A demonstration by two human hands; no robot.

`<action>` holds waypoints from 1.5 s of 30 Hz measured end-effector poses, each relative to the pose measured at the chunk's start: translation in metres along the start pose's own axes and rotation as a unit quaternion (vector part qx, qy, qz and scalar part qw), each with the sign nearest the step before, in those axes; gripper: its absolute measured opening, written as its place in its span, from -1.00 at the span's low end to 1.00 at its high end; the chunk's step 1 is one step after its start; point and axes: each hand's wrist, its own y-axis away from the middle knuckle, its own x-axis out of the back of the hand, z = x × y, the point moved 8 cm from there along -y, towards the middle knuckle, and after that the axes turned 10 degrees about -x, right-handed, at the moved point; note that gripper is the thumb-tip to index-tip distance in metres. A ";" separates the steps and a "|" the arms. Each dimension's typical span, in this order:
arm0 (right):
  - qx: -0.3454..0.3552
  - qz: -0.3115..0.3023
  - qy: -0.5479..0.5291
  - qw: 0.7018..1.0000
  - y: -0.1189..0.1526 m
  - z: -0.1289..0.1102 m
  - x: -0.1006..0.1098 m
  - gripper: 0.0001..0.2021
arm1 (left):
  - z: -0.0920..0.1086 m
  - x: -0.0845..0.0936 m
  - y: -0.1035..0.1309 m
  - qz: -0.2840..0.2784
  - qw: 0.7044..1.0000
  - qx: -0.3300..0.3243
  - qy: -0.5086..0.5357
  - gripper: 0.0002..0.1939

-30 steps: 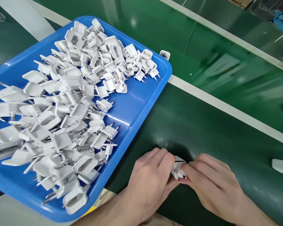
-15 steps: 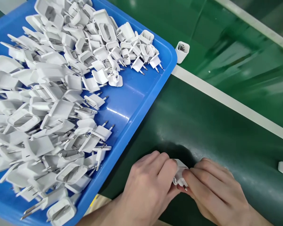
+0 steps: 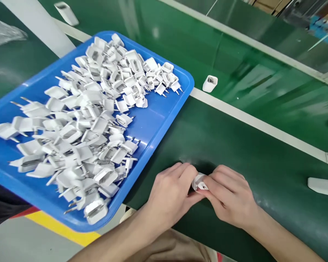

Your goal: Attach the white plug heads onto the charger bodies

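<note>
My left hand (image 3: 171, 193) and my right hand (image 3: 229, 196) meet on the dark green table surface, both pinching one small white plug part (image 3: 199, 182) between their fingertips. Most of that part is hidden by the fingers. Just to the left lies a blue tray (image 3: 164, 120) heaped with several white two-pin plug pieces (image 3: 93, 120).
A green conveyor belt (image 3: 262, 83) runs behind a white dividing strip (image 3: 257, 125). One white charger body (image 3: 209, 83) stands on the belt near the tray's corner, another (image 3: 66, 13) lies at the top left. A white part (image 3: 323, 186) rests at the right edge.
The view has pulled back and tilted up. The charger body on the belt has drifted right, away from the tray's corner. Both hands stay pinched on the same plug part.
</note>
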 end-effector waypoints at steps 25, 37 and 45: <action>-0.042 0.057 -0.307 0.949 0.014 -0.009 0.041 -0.94 | 0.061 0.034 0.021 0.000 0.955 0.094 0.281 -0.60; -0.005 0.149 -0.271 0.951 0.023 -0.019 0.048 -0.94 | 0.070 -0.004 0.023 -0.026 0.821 0.150 0.551 -0.57; 0.017 0.162 -0.307 0.938 0.022 -0.020 0.050 -0.91 | 0.076 -0.011 0.019 -0.023 0.783 0.183 0.594 -0.55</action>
